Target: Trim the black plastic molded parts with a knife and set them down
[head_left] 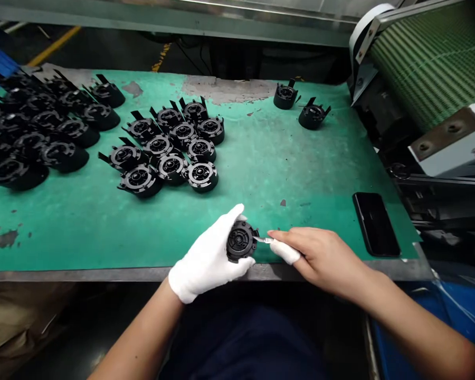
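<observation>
Gloved, the left hand (208, 258) keeps a closed grip on a black round part (241, 241), thumb above and fingers below, at the near edge of the tabletop (261, 163). This part is a moulded disc with concentric rings and a central hub, its face turned toward the camera. To its right the bare right hand (320, 256) pinches a small blade (263, 240) with a white-wrapped handle, tip touching the part's rim.

Glove fingers hide the part's back and lower edge; the blade's handle is mostly buried in the right hand.

On the green, worn tabletop, a dense heap of parts (35, 129) lies far left, a neater cluster (170, 145) mid-left, two loose parts (298, 105) at the back right, and a dark phone (376, 224) near the right edge. A green ribbed conveyor (431, 63) rises at the far right.
</observation>
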The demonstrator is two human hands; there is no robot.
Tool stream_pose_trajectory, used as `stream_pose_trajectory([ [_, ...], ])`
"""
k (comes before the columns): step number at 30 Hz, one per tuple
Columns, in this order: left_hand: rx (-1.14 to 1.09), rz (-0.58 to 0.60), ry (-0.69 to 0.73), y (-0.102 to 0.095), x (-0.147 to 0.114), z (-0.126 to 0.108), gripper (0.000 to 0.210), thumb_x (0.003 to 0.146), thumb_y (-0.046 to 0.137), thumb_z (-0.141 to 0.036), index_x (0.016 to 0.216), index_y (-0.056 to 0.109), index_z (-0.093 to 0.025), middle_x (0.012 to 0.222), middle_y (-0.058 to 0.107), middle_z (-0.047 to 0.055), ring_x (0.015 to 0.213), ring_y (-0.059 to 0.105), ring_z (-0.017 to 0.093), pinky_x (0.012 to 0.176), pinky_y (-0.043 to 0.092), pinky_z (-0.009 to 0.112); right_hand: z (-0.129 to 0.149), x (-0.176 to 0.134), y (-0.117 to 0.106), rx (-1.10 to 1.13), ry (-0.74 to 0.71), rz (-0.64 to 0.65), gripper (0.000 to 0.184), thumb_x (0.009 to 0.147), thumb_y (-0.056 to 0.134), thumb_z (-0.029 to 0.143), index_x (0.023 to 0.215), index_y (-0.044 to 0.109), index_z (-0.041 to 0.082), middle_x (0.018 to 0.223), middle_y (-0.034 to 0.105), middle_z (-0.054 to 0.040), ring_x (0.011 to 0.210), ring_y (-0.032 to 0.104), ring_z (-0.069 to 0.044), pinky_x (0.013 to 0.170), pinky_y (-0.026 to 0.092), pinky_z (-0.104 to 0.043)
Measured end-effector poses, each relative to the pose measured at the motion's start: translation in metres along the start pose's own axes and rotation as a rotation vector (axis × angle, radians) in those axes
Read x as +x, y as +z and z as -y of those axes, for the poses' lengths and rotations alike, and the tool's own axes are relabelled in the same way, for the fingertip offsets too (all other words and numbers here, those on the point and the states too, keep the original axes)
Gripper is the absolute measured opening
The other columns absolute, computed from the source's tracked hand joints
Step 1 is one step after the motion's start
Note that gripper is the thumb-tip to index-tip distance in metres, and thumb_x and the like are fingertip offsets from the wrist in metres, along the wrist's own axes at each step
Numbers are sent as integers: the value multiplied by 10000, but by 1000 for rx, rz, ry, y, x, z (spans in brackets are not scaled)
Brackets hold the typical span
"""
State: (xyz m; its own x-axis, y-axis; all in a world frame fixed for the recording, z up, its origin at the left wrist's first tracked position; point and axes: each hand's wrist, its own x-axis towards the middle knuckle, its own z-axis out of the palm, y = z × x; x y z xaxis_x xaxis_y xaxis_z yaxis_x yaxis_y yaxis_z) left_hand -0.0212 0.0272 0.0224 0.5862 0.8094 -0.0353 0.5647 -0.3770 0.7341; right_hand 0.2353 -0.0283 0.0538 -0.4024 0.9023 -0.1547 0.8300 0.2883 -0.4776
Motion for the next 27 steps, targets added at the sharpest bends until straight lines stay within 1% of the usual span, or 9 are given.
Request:
stream_pose_trajectory([
  [4, -16, -4, 12, 3, -1, 2, 988, 755, 791, -322, 1560, 224, -239, 1467, 525, 101, 1340, 546, 297, 1178, 438, 452, -9, 20, -15, -238, -23, 44, 447, 936, 498, 218, 1346, 646, 321, 1045, 773, -32, 899, 711, -218, 682, 498, -294],
  [8, -15, 11, 11, -2, -2, 2, 1008, 752, 787, -319, 1578, 215, -248, 1516, 491, 96, 1392, 502, 303, 1205, 411, 463, -49, 29, -30, -458, 269, -58, 441, 868, 546, 221, 1272, 703, 306, 1059, 778, -65, 810, 720, -275, 594, 489, -326],
  [10, -10, 87, 27, -12, -3, 5, 1026, 768, 773, -299, 1597, 170, -268, 1576, 435, 77, 1440, 451, 299, 1228, 379, 464, -64, 27, -33, -442, 303, -77, 431, 878, 538, 229, 1268, 704, 304, 1158, 766, -58, 910, 729, -309, 660, 527, -367],
  [12, 7, 162, 56, -27, -5, 11, 889, 849, 696, -280, 1592, 209, -313, 1626, 372, 20, 1487, 389, 278, 1256, 325, 462, -67, 24, -31, -333, 224, -59, 444, 899, 516, 236, 1306, 677, 311, 1259, 736, -28, 1045, 712, -306, 785, 553, -397],
  [13, 16, 149, 54, -36, -6, 14, 772, 899, 637, -276, 1574, 267, -336, 1629, 367, -13, 1497, 374, 264, 1266, 302, 463, -64, 22, -28, -269, 176, -45, 446, 911, 503, 238, 1320, 665, 309, 1288, 723, -17, 1089, 700, -293, 840, 553, -400],
  [15, 4, 2, -1, -49, -11, 22, 593, 970, 542, -294, 1533, 365, -349, 1609, 401, -40, 1492, 384, 249, 1271, 288, 477, -52, 21, -20, -160, 100, -23, 433, 931, 479, 235, 1320, 661, 288, 1308, 713, -20, 1122, 690, -268, 900, 545, -394],
  [17, -51, -160, -78, -54, -17, 25, 628, 962, 587, -380, 1541, 352, -321, 1616, 392, -6, 1495, 377, 267, 1264, 296, 500, -37, 23, -14, -86, 44, -25, 410, 950, 471, 238, 1309, 665, 269, 1289, 722, -33, 1106, 694, -249, 904, 544, -378],
  [22, -49, -190, -114, -26, -19, 16, 1144, 711, 843, -558, 1591, 172, -271, 1675, 236, 106, 1537, 261, 346, 1266, 267, 531, -4, 37, -8, -53, -98, 4, 410, 994, 443, 262, 1352, 642, 247, 1109, 763, -54, 934, 719, -214, 790, 541, -325],
  [27, -27, -259, -129, 0, -5, 13, 963, 792, 800, -486, 1550, 258, -244, 1510, 483, 107, 1407, 484, 278, 1209, 390, 443, 12, 54, -14, -223, -54, 42, 425, 955, 474, 235, 1331, 663, 295, 1096, 765, -36, 948, 717, -231, 710, 509, -310],
])
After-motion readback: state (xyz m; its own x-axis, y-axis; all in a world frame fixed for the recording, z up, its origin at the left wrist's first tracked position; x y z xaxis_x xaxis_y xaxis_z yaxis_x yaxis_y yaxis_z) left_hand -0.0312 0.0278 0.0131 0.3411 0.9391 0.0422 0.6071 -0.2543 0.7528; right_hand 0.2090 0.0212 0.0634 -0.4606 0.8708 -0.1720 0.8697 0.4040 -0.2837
